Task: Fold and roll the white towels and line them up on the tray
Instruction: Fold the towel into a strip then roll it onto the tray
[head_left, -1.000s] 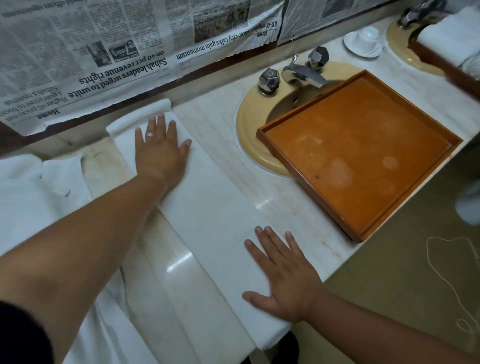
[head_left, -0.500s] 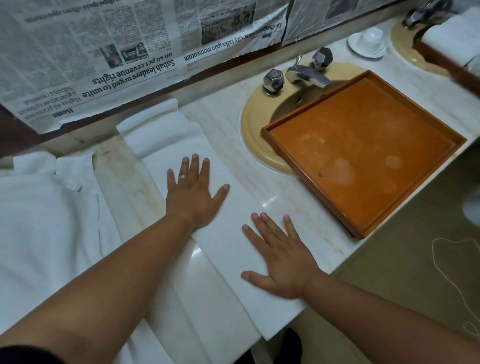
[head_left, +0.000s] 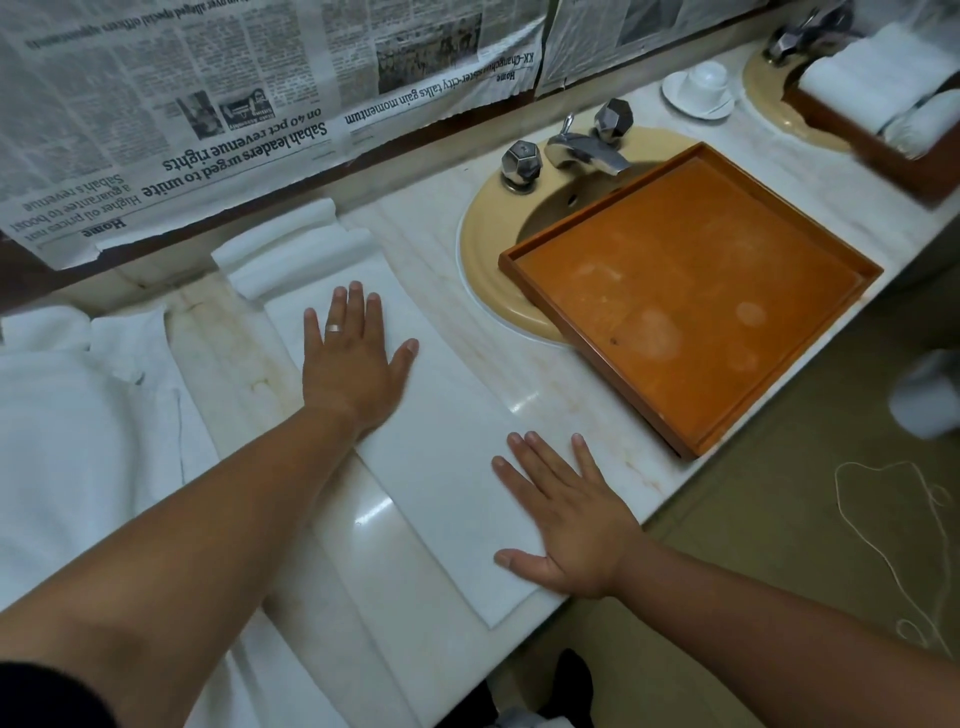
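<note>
The fingers (head_left: 357, 312) of the left hand (head_left: 353, 364) lie straight and close together, thumb splayed out, flat on the far half of a folded white towel (head_left: 447, 467); one of them wears a ring. The right hand (head_left: 571, 525) has its fingers (head_left: 524, 462) straight and fanned wider, palm down on the towel's near end at its right edge, gripping nothing. Both flat palms seem meant to press the long strip smooth and stop its fold from springing open, ready for rolling. The far end is bunched in soft ridges near the wall. The strip lies lengthwise on the marble counter (head_left: 582, 415), between a heap of loose towels (head_left: 78, 415) on the left and the yellow basin (head_left: 480, 249) on the right. An orange wooden tray (head_left: 592, 358) rests partly over that basin, near the towel and probably parked there for easy reach. No towel is in it yet. At the far right, a darker tray (head_left: 893, 166) holds stacked towels (head_left: 872, 83), some seemingly rolled.
</note>
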